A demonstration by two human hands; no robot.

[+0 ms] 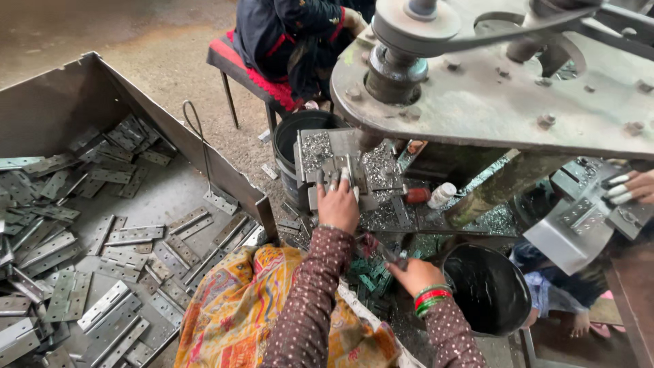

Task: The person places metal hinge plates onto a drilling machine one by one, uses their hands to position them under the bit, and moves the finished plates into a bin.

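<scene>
Gritty concrete floor (157,61) runs across the far left, w/ a big grey machine plate (518,95) and its pulley (415,27) overhead at far right. We sit near the bottom centre, a patterned orange cloth (231,313) over our lap.

Our left hand (337,204) reaches far, onto the small steel jig (340,174) under the machine; fingers are spread and curl down over the jig's near edge, pressing on the metal piece there. Whether a hinge sits under them we can't tell. Metal swarf lies all round the jig.

Our right hand (412,276), green and red bangles (430,300) at the wrist, is nearer and lower. Fingers are bent, closing round something thin and dark – too blurred to say what. It hovers over a heap of small greenish hinges (364,279).

Left of us: large sheet-metal bin (68,95) filled w/ flat grey hinges (102,272). Near right: black bucket (487,286). A second black bucket (296,136) stands just beyond the jig.

Another person's hand (633,185), fingertips taped white, rests on a bent metal plate (569,228) at right edge. A third person sits on a red-cushioned stool (248,68) at the far side.
</scene>
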